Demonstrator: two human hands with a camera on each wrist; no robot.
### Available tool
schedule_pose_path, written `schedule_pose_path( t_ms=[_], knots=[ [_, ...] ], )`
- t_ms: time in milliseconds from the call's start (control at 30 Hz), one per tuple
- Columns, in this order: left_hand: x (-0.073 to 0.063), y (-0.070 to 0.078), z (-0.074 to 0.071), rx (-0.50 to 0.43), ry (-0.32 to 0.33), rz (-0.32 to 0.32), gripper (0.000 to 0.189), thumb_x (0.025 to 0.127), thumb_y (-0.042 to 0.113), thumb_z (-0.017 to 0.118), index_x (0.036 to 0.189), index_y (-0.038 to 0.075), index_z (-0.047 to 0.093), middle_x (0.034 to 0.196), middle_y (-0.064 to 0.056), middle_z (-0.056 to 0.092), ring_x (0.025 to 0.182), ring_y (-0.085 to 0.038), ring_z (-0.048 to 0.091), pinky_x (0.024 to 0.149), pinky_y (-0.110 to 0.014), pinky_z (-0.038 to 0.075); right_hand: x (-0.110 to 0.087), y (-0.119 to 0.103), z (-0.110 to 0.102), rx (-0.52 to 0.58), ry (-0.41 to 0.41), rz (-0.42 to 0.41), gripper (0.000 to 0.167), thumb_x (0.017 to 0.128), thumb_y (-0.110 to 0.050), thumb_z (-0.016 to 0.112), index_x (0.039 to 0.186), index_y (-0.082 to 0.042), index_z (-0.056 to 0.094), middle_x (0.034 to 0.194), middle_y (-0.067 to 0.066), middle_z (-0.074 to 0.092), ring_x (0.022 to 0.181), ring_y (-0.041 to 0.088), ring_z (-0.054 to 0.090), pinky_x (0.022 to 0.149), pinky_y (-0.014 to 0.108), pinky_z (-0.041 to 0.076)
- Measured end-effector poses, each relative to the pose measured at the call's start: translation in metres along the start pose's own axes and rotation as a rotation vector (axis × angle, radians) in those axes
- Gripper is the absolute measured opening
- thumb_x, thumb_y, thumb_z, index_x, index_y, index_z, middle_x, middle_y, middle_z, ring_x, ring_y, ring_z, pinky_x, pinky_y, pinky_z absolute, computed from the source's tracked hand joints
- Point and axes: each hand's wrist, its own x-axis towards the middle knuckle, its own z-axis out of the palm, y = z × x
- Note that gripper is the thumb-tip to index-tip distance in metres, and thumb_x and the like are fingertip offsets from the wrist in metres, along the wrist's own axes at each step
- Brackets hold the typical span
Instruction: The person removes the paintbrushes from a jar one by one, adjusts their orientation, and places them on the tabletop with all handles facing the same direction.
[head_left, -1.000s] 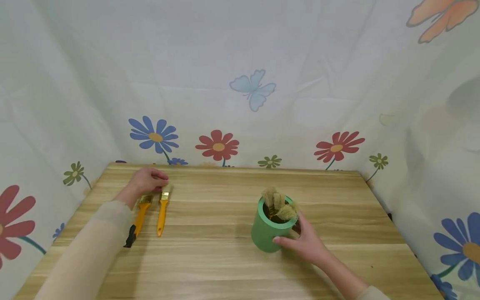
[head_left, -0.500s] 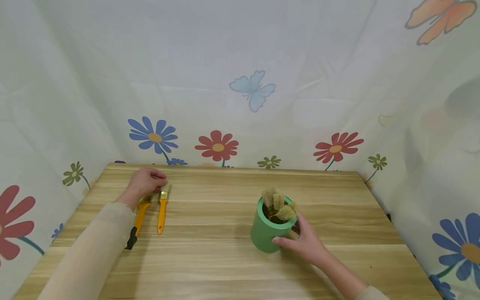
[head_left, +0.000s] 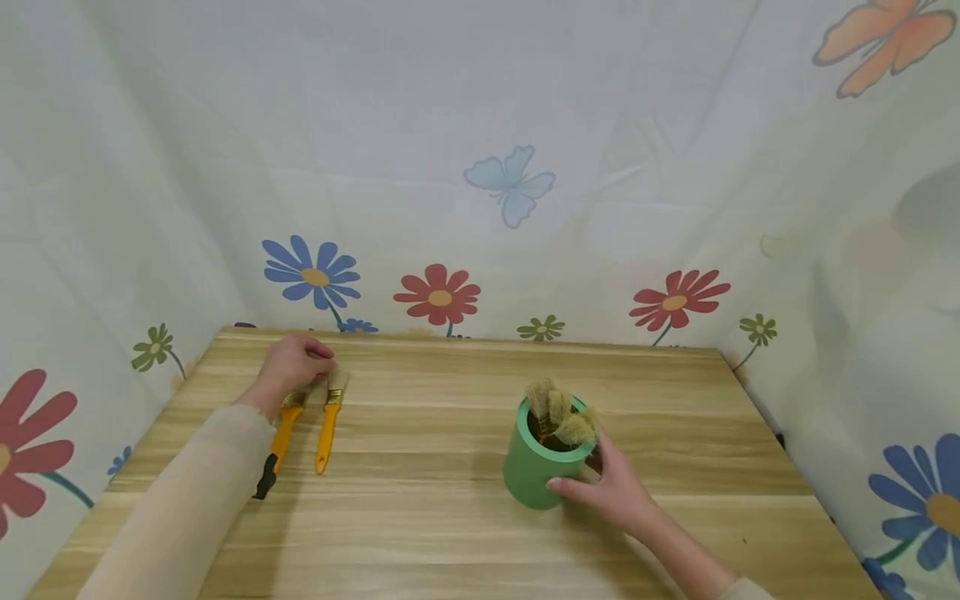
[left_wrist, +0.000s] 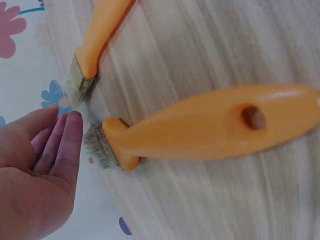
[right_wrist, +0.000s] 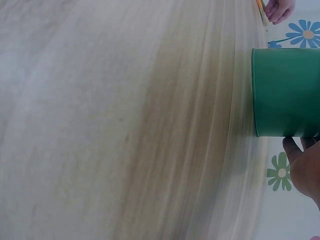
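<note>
My right hand (head_left: 611, 492) holds a green cylindrical cup (head_left: 536, 471) from its right side, thumb in front and fingers behind. Several brushes stand in it with pale bristles (head_left: 558, 404) up; their handles are hidden inside. At the table's far left, my left hand (head_left: 294, 365) hovers by the bristle end of a small orange-handled paintbrush (head_left: 327, 433). In the left wrist view the fingers (left_wrist: 67, 145) are nearly straight and nothing shows between them; whether they touch the bristles I cannot tell. A wider orange paintbrush (head_left: 281, 437) lies beneath the left wrist.
The wooden table (head_left: 420, 467) has its far edge just beyond my left hand. A white floral curtain (head_left: 390, 167) hangs behind it and along both sides. A black piece (head_left: 266, 477) covers or adjoins the wider brush's handle end.
The small paintbrush's bristle end has turned slightly to the right. Both hands stay nearly in place, and the cup has not visibly moved. The head view has shifted a little.
</note>
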Motion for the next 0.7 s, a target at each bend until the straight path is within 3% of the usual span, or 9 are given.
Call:
schedule_pose_path(
  t_ms=[233, 367, 500, 700],
  knots=[
    [0.000, 0.002, -0.008, -0.018, 0.000, 0.027, 0.030, 0.102, 0.018, 0.073, 0.120, -0.005, 0.074, 0.105, -0.018, 0.077, 0.085, -0.027, 0.075, 0.072, -0.030, 0.061, -0.001, -0.001, 0.000, -0.001, 0.002, 0.025, 0.096, 0.085, -0.022, 0.094, 0.163, -0.016, 0.039, 0.154, 0.010, 0.056, 0.141, 0.036, 0.055, 0.115, 0.047, 0.049],
    [-0.002, 0.008, -0.015, -0.050, -0.029, 0.057, 0.037, 0.103, 0.023, 0.073, 0.127, -0.005, 0.071, 0.115, -0.021, 0.075, 0.094, -0.031, 0.077, 0.086, -0.041, 0.065, -0.002, -0.002, 0.002, -0.005, 0.009, 0.023, 0.095, 0.084, -0.022, 0.095, 0.161, -0.013, 0.041, 0.152, 0.013, 0.058, 0.140, 0.038, 0.056, 0.115, 0.048, 0.048],
    [-0.005, 0.020, -0.022, -0.125, -0.069, 0.086, 0.042, 0.105, 0.026, 0.072, 0.134, -0.004, 0.068, 0.123, -0.023, 0.073, 0.106, -0.036, 0.076, 0.099, -0.052, 0.060, -0.002, -0.003, 0.002, -0.006, 0.014, 0.031, 0.095, 0.083, -0.022, 0.095, 0.161, -0.013, 0.041, 0.152, 0.014, 0.058, 0.140, 0.038, 0.056, 0.116, 0.054, 0.047],
    [-0.014, 0.046, -0.034, -0.186, -0.093, 0.149, 0.049, 0.104, 0.029, 0.074, 0.139, -0.004, 0.066, 0.129, -0.024, 0.072, 0.109, -0.034, 0.076, 0.101, -0.048, 0.060, -0.002, -0.003, 0.001, 0.001, 0.011, 0.029, 0.096, 0.083, -0.021, 0.095, 0.162, -0.013, 0.040, 0.153, 0.014, 0.057, 0.141, 0.039, 0.055, 0.116, 0.054, 0.047]
  ],
)
